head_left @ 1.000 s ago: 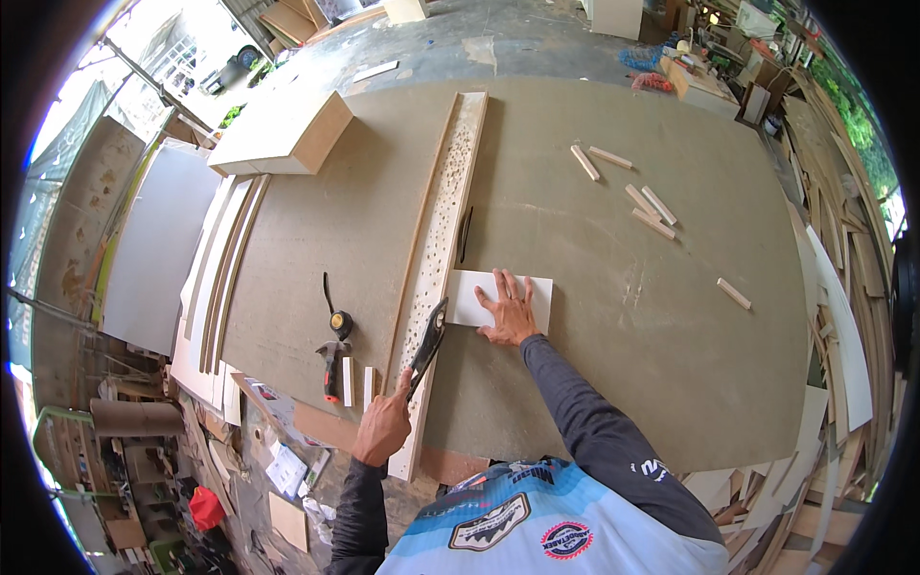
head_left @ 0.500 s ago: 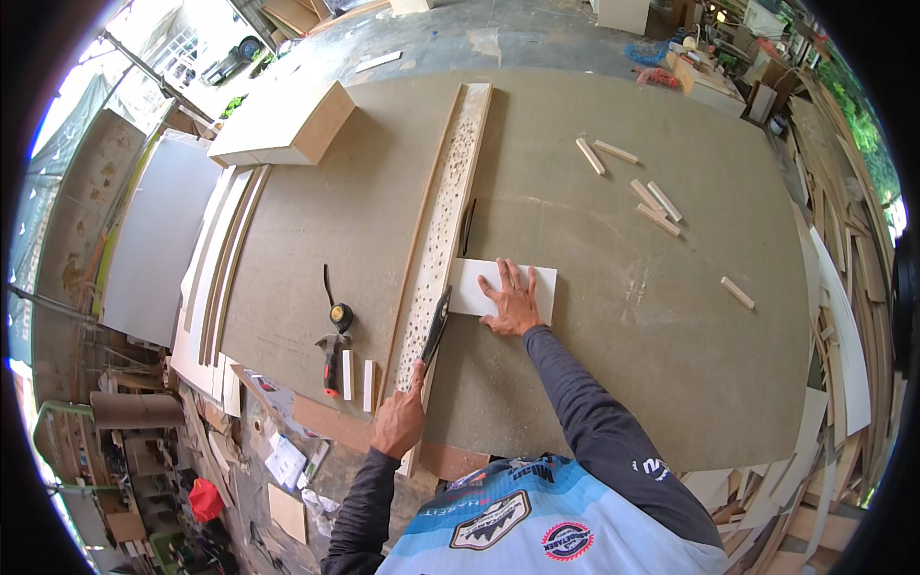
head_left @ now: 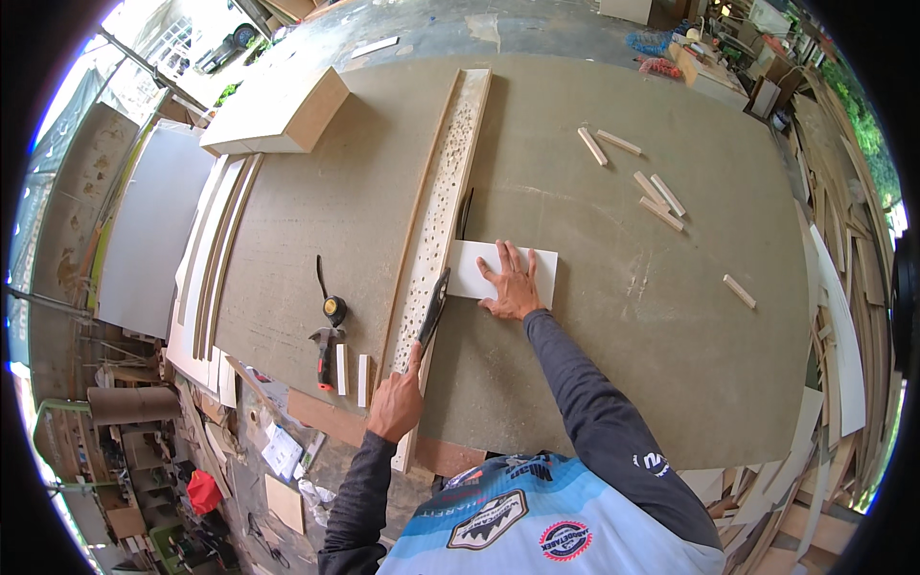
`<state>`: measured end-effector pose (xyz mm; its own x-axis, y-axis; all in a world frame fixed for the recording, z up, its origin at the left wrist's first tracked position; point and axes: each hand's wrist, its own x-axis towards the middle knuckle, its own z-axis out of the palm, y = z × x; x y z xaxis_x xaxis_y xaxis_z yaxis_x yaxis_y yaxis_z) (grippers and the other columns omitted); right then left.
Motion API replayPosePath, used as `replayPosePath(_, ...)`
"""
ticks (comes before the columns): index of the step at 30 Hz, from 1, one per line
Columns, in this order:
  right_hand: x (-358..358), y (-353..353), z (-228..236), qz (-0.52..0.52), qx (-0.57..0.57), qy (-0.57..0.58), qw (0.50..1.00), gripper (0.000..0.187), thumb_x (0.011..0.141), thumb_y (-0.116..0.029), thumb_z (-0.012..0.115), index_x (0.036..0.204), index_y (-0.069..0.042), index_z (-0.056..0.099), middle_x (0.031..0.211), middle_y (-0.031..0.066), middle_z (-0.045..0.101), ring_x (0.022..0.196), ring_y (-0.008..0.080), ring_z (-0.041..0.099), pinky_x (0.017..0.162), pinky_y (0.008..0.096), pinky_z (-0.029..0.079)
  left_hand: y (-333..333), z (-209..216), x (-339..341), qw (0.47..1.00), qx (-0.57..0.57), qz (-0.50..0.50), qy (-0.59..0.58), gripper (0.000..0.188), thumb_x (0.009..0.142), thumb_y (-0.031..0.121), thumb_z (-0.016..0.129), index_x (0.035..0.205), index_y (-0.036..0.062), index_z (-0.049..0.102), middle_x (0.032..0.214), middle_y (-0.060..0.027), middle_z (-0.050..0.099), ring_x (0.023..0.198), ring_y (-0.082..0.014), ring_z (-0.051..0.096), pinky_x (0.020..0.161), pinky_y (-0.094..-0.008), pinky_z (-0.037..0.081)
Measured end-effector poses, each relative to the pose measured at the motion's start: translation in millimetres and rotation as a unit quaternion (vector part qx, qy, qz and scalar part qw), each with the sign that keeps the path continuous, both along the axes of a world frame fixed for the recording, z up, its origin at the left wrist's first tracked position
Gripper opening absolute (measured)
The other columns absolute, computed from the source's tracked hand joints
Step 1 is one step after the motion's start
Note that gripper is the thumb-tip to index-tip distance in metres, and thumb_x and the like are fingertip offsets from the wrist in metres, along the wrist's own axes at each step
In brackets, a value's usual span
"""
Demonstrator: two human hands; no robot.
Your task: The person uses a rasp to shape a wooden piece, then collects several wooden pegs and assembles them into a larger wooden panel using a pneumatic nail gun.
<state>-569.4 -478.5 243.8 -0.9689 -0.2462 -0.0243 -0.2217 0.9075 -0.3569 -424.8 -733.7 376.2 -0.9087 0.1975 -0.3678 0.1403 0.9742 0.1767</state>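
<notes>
My right hand (head_left: 512,287) lies flat with fingers spread on a small white rectangular board (head_left: 468,271). The board's left end meets the side of a long, narrow strip (head_left: 433,230) dotted with holes or spots, which runs away from me across the table. My left hand (head_left: 395,407) is closed round a slim black hand tool (head_left: 434,309), index finger stretched along it. The tool's far end is at the board's near left corner; its exact kind is unclear. A thin dark piece (head_left: 467,213) lies beside the strip, past the board.
Left of the strip lie a tape measure (head_left: 333,309), a hammer (head_left: 325,359) and two short white sticks (head_left: 363,380). Several short wooden sticks (head_left: 661,215) are scattered at the far right of the brown table (head_left: 613,383). A pale box (head_left: 278,110) stands at far left.
The view has shifted slightly, so the table's contents appear a little higher. Both hands, the tool and the white board keep nearly the same places relative to each other.
</notes>
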Motion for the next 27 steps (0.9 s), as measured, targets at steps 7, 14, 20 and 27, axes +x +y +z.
replayPosePath(7,-10,4,0,-0.001,0.005,-0.005,1.000,0.089,0.071,-0.050,0.078,0.151,-0.030,0.045,0.164,0.0193,0.017,0.153,0.0331,0.010,0.119,0.0661,0.001,8,2,-11,1.000,-0.011,0.003,-0.005,0.089,0.077,0.000,0.051,0.159,0.0057,0.018,0.073,-0.0312,0.062,0.065,-0.0470,0.064,0.063,-0.0559,0.051)
replayPosePath(14,-15,6,3,-0.003,0.011,-0.013,1.000,0.088,0.072,-0.051,0.077,0.151,-0.030,0.044,0.164,0.0190,0.017,0.153,0.0325,0.011,0.119,0.0662,0.002,7,2,-17,1.000,0.005,0.002,-0.002,0.088,0.077,0.000,0.052,0.158,0.0036,0.019,0.070,-0.0313,0.062,0.063,-0.0473,0.064,0.064,-0.0566,0.050)
replayPosePath(20,-24,8,4,-0.005,0.012,-0.015,1.000,0.087,0.073,-0.050,0.077,0.151,-0.030,0.044,0.164,0.0194,0.017,0.153,0.0330,0.011,0.119,0.0662,0.002,13,4,-26,1.000,0.006,0.003,-0.003,0.089,0.076,-0.001,0.052,0.158,0.0031,0.019,0.070,-0.0319,0.062,0.063,-0.0477,0.064,0.064,-0.0566,0.050)
replayPosePath(27,-33,11,3,-0.007,0.015,-0.016,1.000,0.087,0.073,-0.050,0.076,0.151,-0.030,0.044,0.164,0.0191,0.017,0.153,0.0328,0.011,0.119,0.0658,0.002,20,8,-37,1.000,-0.001,-0.002,-0.003,0.088,0.075,-0.002,0.052,0.157,0.0005,0.020,0.070,-0.0318,0.062,0.063,-0.0467,0.065,0.064,-0.0556,0.052)
